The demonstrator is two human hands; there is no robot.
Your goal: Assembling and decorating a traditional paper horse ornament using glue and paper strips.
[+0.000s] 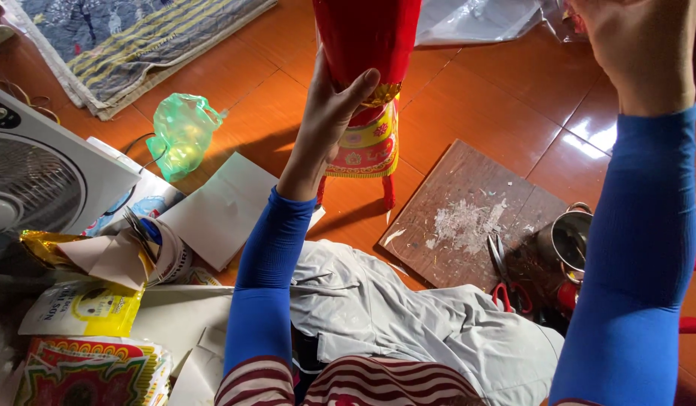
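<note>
Left hand point(329, 113) clamps upright red paper lantern point(367, 83), long axis vertical; right hand point(637, 45) grip unclear.

The floor point(506, 98) is laid with glossy orange-brown tiles. A patterned mat point(130, 41) with yellow stripes lies at upper left. A green plastic bag point(181, 134) sits crumpled just below the mat. A white box fan point(40, 180) stands at the left edge. Beside the fan lies a white sheet of card point(224, 207). Printed paper packets point(85, 342) are stacked at lower left. A wooden board point(468, 218), scuffed white at its centre, lies flat on the tiles. Red-handled scissors point(506, 274) rest on the board's lower right edge. A small metal pot point(570, 240) stands just beside the scissors. Clear plastic sheeting point(476, 19) lies at top.
</note>
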